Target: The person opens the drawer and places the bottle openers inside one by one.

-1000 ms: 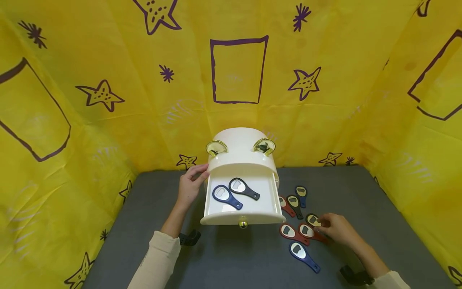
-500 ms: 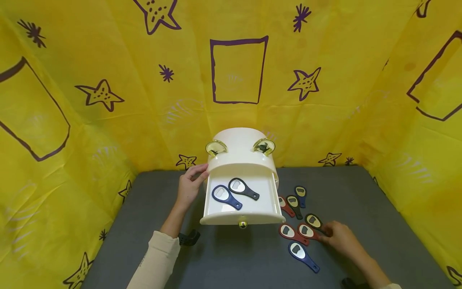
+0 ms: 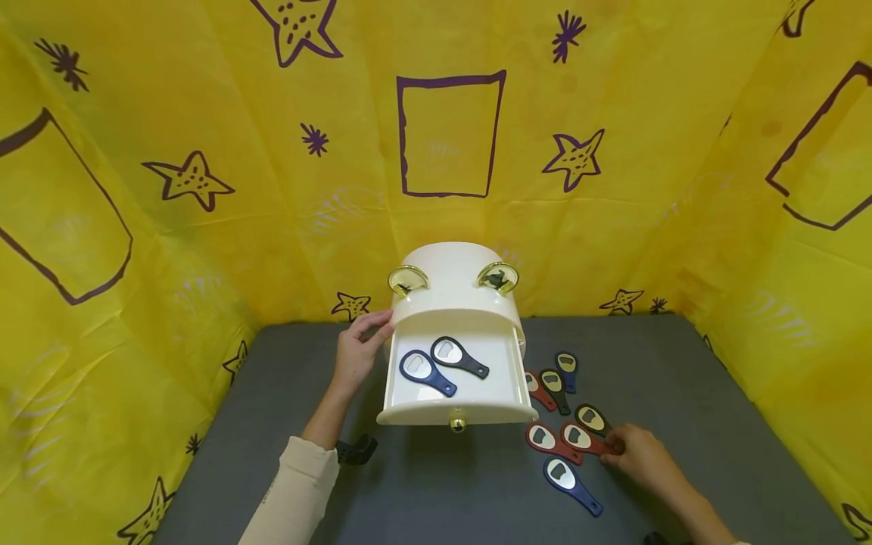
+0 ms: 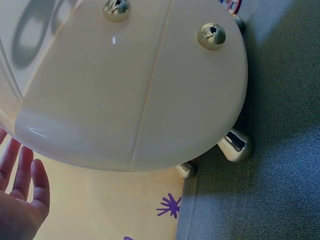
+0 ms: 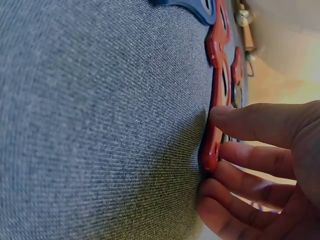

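My right hand [image 3: 643, 456] pinches the handle end of a red bottle opener [image 3: 577, 437] lying on the grey table; in the right wrist view the thumb lies on its red handle [image 5: 213, 135]. A black opener [image 3: 590, 417] lies just behind it, another red one [image 3: 543, 437] to its left, a blue one [image 3: 571, 486] in front. The fingertips of my left hand [image 3: 355, 357] touch the left side of a cream cabinet [image 3: 453, 280]. Its upper drawer [image 3: 415, 412] is pulled out, with a blue opener [image 3: 418, 366] and a black opener [image 3: 450, 350] inside.
Two gold-rimmed round ornaments stand on the cabinet, the right one [image 3: 499, 276] and its twin. A gold knob [image 3: 458, 425] is on the drawer front. More openers, such as a blue one [image 3: 566, 363], lie right of the cabinet. Yellow patterned cloth [image 3: 450, 136] surrounds the table.
My right hand has moved from above the black opener down to the red opener's handle and taken hold of it. The left hand stays at the cabinet's side.
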`<state>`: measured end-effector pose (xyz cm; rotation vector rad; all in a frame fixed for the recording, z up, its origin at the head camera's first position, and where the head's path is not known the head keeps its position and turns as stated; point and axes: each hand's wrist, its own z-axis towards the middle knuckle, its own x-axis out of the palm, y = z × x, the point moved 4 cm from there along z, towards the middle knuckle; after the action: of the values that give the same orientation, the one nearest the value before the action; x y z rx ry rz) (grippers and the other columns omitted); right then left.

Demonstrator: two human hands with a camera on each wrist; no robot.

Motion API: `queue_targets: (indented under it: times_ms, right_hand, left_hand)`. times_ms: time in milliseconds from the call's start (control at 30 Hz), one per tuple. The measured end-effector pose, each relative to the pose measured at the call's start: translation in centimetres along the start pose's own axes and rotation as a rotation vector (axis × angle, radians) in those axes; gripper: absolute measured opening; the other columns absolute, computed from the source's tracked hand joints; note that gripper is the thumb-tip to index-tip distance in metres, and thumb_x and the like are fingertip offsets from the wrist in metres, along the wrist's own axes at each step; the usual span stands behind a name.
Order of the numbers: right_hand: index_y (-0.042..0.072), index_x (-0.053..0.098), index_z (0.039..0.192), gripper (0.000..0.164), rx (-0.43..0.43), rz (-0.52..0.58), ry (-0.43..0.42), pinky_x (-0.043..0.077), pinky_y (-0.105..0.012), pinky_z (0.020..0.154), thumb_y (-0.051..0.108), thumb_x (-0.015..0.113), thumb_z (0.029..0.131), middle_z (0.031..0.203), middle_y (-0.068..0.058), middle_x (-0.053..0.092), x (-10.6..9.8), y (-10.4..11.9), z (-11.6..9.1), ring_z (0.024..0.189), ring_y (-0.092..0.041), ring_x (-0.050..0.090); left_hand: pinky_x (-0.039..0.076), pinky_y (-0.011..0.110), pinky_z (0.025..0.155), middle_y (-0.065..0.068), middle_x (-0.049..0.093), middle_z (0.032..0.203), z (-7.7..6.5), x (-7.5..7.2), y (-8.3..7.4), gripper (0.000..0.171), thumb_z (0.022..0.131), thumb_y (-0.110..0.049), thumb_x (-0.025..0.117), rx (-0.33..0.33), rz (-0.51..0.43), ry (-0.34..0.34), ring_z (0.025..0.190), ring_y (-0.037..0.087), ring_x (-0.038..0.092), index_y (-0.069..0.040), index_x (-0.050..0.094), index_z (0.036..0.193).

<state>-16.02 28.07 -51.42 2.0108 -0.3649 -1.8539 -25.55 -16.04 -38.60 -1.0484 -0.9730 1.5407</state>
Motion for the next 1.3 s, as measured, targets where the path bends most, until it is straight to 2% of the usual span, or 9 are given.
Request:
queue_targets:
  times_ms: [300,533,767,833,1067,1300]
  right_hand:
    - [0.006,0.070,0.076,0.018,0.015,-0.003,0.012,0.045,-0.033,0.060,0.017,0.084,0.071,0.074,-0.001,0.059,0.2,0.0,-0.4,0.067,-0.014,0.053]
    - [0.006,0.072,0.079,0.018,-0.061,-0.033,-0.040,0.045,-0.034,0.060,0.014,0.084,0.069,0.075,-0.001,0.059,0.5,0.8,-0.4,0.069,-0.014,0.054]
    - [0.006,0.073,0.082,0.018,-0.097,-0.028,-0.080,0.044,-0.034,0.060,0.010,0.084,0.068,0.076,-0.002,0.061,0.8,1.5,-0.2,0.069,-0.015,0.055]
    - [0.006,0.074,0.084,0.020,-0.103,-0.029,-0.085,0.045,-0.033,0.061,0.010,0.084,0.068,0.077,-0.002,0.062,0.9,1.7,0.0,0.070,-0.015,0.057]
    - [0.003,0.074,0.086,0.021,-0.089,0.016,-0.074,0.044,-0.027,0.059,0.009,0.082,0.069,0.075,0.000,0.061,1.3,1.5,0.4,0.068,-0.010,0.054]
    - [0.000,0.072,0.087,0.024,-0.128,0.133,-0.100,0.044,-0.022,0.057,0.005,0.082,0.066,0.073,0.002,0.059,1.0,1.4,0.5,0.064,-0.001,0.048]
  left_hand:
    - [0.049,0.009,0.079,0.025,0.061,0.124,-0.2,0.1,-0.1,0.031,0.088,-0.004,0.070,-0.012,0.005,0.001,0.100,-0.002,0.057,0.010,0.066,0.116]
    - [0.049,0.008,0.079,0.026,0.061,0.123,-0.2,0.2,0.0,0.030,0.088,-0.003,0.069,0.012,0.010,-0.006,0.099,-0.003,0.057,0.010,0.066,0.115]
    - [0.049,0.008,0.080,0.021,0.061,0.126,0.7,0.0,2.8,0.032,0.089,-0.008,0.070,-0.008,-0.020,-0.011,0.103,-0.002,0.054,0.005,0.067,0.117]
    - [0.049,0.009,0.080,0.019,0.062,0.125,0.8,0.0,3.0,0.032,0.088,-0.010,0.071,0.007,-0.026,-0.010,0.103,-0.002,0.055,0.004,0.068,0.117]
    - [0.050,0.009,0.080,0.025,0.060,0.125,0.1,0.0,0.7,0.031,0.089,-0.004,0.069,-0.013,-0.012,-0.003,0.100,-0.004,0.055,0.010,0.066,0.116]
    - [0.049,0.009,0.081,0.026,0.061,0.124,0.0,0.0,0.0,0.031,0.088,-0.003,0.069,0.001,-0.009,-0.002,0.099,-0.004,0.056,0.011,0.066,0.115]
